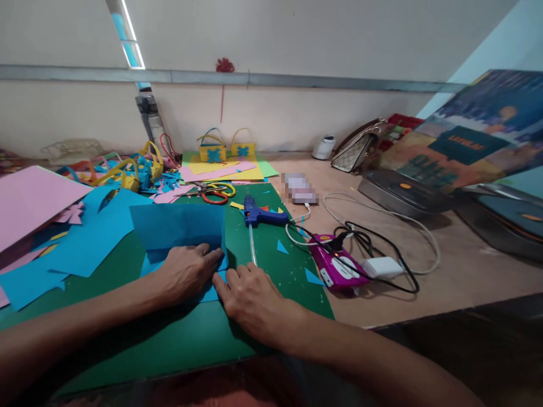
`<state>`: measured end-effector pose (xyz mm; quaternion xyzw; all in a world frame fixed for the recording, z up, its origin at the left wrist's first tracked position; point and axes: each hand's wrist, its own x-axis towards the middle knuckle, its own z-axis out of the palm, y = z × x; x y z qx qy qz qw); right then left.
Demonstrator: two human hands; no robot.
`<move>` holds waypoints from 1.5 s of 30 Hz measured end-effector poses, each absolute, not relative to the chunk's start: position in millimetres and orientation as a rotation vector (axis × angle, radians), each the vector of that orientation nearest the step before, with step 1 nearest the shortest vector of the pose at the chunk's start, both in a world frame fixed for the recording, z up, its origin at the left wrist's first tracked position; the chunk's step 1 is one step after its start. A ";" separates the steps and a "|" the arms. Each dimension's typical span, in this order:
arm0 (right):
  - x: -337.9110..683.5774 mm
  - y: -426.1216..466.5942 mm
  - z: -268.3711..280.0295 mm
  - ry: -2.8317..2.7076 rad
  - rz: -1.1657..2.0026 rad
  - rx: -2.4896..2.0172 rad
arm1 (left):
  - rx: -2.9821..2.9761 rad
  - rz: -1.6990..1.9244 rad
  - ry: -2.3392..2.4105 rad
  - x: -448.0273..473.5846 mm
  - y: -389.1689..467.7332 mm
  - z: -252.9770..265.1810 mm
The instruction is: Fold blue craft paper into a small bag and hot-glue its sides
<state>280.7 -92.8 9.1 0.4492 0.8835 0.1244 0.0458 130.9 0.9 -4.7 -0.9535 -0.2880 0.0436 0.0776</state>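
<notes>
A folded sheet of blue paper (pixel 180 226) lies on a green board (pixel 139 345), its far part standing up. My left hand (pixel 189 271) rests on the lower part, fingers bent and pressed at the fold near the right corner. At the right edge of the same sheet, my right hand (pixel 250 297) has its thumb against the paper and its other fingers curled; the exact grip is partly hidden. Just beyond the right hand lies a blue glue gun (pixel 265 216) with a clear glue stick (pixel 253 246) in it.
Red-and-yellow-handled scissors (pixel 216 193) lie behind the blue sheet. Coloured paper (pixel 93 226) covers the left side, with small yellow paper bags (pixel 212 152) at the back. To the right are a purple power strip (pixel 339 265), tangled cables, a phone (pixel 300 188) and dark cases (pixel 399 192).
</notes>
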 end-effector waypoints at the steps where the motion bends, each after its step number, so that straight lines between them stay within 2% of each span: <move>1: 280.6 -92.8 9.1 2.697 0.382 1.371 | -2.857 0.132 -0.865 131.0 1.0 -4.7; 15: 283.3 -92.5 6.3 2.698 0.430 1.403 | -2.799 0.051 -1.064 133.5 9.1 -7.2; 22: 299.1 -76.9 21.5 2.490 0.418 1.646 | -2.793 -0.108 -1.190 141.6 24.6 -10.8; 25: 312.6 -61.8 34.9 2.202 0.568 1.853 | -2.850 -0.172 -1.171 136.2 25.7 -14.5; 30: 328.1 -35.6 45.2 2.020 0.619 1.945 | -2.990 -0.307 -1.076 113.5 28.2 -19.5; 45: 349.9 6.4 28.1 1.946 0.403 2.030 | -3.306 -0.750 -0.797 90.5 48.5 -19.1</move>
